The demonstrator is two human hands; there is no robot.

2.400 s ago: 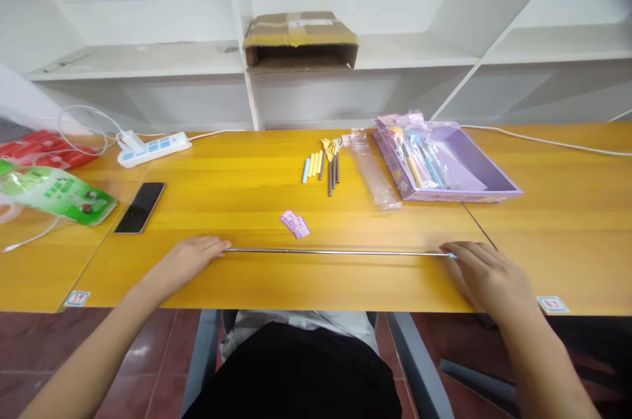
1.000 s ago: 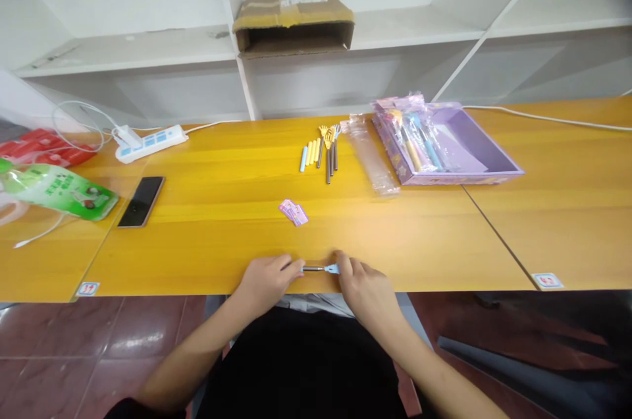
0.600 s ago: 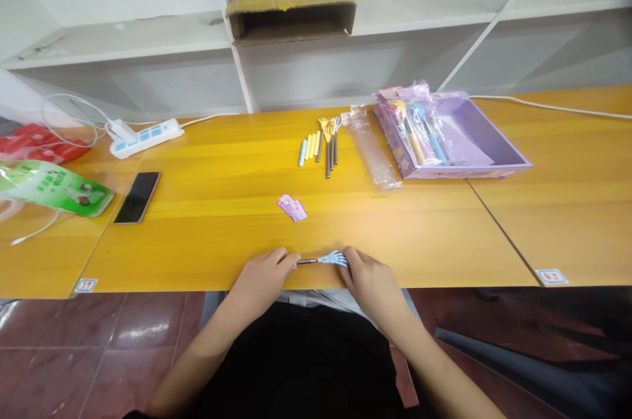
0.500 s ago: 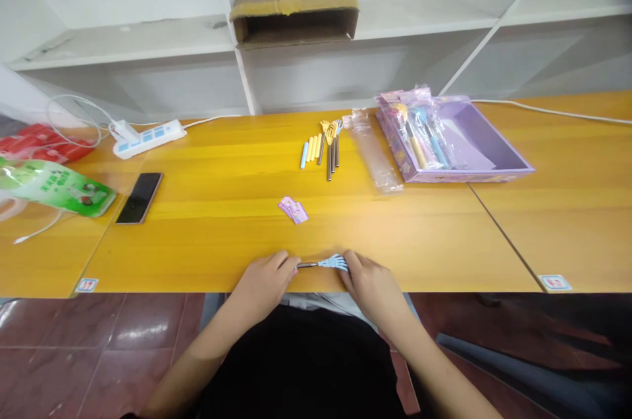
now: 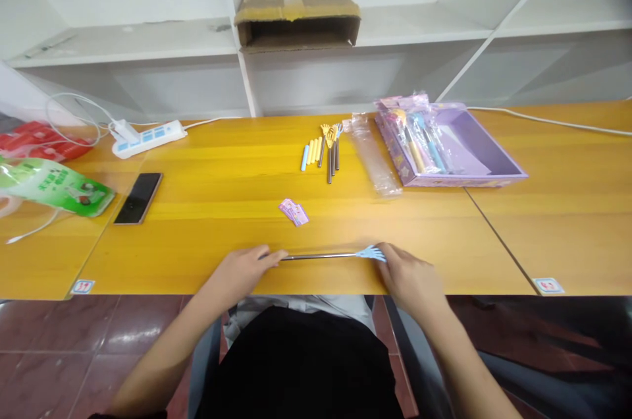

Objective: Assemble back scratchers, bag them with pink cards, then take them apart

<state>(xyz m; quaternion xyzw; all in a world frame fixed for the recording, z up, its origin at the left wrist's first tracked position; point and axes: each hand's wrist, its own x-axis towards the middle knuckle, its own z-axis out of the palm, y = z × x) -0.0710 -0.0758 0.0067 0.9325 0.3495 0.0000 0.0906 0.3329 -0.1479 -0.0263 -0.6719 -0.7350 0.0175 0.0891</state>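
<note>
A telescopic back scratcher [image 5: 320, 255] with a blue claw head stretches between my hands, its thin metal rod drawn out long. My left hand [image 5: 245, 272] is closed around the dark handle end. At the other end, my right hand [image 5: 405, 274] grips the tips of the blue claw. Beyond them lie a few small purple cards [image 5: 293, 212]. Farther back are several shorter back scratchers [image 5: 330, 154] with yellow and blue heads, beside a row of yellow and blue tubes [image 5: 311, 153].
A purple box [image 5: 494, 142] holds wrapped back scratchers [image 5: 424, 142], with clear plastic sleeves [image 5: 375, 159] beside it. On the left are a phone [image 5: 139, 198], a power strip [image 5: 148, 139] and a green bottle [image 5: 59, 187]. A cardboard box [image 5: 299, 14] sits on the shelf.
My hands have moved apart, left hand leftward and right hand rightward. The back scratcher's rod has been pulled out from short to long.
</note>
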